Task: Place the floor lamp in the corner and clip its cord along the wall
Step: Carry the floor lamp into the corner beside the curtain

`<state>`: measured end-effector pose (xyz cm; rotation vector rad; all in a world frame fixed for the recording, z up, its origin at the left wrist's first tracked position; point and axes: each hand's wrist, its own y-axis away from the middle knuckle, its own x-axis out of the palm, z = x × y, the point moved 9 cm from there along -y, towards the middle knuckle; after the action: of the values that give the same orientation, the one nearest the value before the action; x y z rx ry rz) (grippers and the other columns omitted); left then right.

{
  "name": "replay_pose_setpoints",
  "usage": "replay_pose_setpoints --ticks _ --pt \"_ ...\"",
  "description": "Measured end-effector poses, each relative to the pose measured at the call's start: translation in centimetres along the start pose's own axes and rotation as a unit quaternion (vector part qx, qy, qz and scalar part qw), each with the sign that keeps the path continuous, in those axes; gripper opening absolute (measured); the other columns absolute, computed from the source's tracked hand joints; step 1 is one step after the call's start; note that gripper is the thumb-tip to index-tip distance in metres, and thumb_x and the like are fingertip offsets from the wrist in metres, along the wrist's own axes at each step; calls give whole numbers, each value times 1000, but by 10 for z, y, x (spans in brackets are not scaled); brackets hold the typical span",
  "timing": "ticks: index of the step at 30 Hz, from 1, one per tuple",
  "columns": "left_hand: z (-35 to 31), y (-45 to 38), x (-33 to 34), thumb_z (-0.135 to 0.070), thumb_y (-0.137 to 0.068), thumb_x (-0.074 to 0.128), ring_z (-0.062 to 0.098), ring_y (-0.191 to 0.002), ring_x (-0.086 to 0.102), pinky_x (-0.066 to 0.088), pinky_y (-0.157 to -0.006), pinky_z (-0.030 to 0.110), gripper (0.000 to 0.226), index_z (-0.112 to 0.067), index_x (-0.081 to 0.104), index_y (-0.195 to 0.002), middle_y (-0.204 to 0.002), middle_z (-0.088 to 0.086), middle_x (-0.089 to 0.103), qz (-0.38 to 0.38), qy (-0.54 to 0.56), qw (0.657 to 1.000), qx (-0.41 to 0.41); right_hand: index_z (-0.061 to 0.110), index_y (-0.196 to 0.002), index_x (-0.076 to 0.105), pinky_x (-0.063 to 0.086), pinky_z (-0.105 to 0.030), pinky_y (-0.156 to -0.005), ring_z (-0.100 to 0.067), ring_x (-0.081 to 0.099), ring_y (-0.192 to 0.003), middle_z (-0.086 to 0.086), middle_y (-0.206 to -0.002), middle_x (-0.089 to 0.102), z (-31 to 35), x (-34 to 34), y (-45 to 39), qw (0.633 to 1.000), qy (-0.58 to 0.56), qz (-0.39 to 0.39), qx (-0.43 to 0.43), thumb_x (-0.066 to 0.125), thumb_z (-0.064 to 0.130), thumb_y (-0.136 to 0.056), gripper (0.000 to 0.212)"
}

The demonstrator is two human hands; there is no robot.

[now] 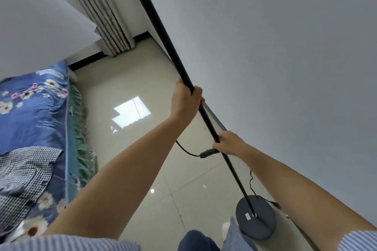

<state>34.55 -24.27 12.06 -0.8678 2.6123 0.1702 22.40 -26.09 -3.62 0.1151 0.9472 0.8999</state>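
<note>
One floor lamp [163,32], pole tilted beside the wall [285,47], one round base [256,217] near the floor [142,87]. Two hands: left hand [186,101] and right hand [229,142], fingers wrapped around the pole. One cord [188,152] trails below.

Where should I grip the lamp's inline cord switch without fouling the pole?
Pinch the switch across its narrow sides, coming from the bed side, away from the wall. It hangs nearly level beside the pole, just left of the right hand, its cord trailing left; that side looks open.
</note>
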Motion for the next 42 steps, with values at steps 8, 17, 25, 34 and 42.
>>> replay_pose_setpoints --ticks 8,17,25,34,42 --pt "45 -91 -91 2 -88 37 15 -47 53 38 -29 7 22 -19 30 -85 -60 8 50 -39 90 995 -20 19 -49 26 22 -25 -43 -13 29 -44 3 -52 33 84 22 -94 994 102 33 -33 49 12 -77 37" --pt "66 -249 -252 2 -87 35 17 -42 52 37 -27 9 34 -28 28 -72 -57 6 47 -62 116 991 13 15 -48 24 20 -23 -43 -15 27 -44 1 -50 30 255 19 -238 983 178 6 -52 47 13 -75 35" --pt "82 -392 -357 2 -87 34 14 -36 49 35 -25 10 36 -28 26 -68 -54 5 44 -104 119 986 47 15 -46 23 19 -23 -43 -15 25 -43 0 -49 28 380 2 -372 977 199 -9 -78 49 14 -76 40" --pt "124 -587 -444 1 -90 33 17 -41 47 35 -26 8 27 -21 29 -76 -57 7 43 -122 116 985 32 14 -49 28 22 -25 -43 -16 30 -45 -1 -53 33 498 -14 -563 970 224 35 -89 52 18 -79 39" --pt "149 -766 -534 2 -90 33 18 -41 46 37 -27 9 16 -11 28 -98 -58 8 42 -137 135 981 12 15 -49 32 23 -25 -42 -15 32 -45 0 -53 36 617 -44 -725 965 240 39 -99 51 20 -80 37"
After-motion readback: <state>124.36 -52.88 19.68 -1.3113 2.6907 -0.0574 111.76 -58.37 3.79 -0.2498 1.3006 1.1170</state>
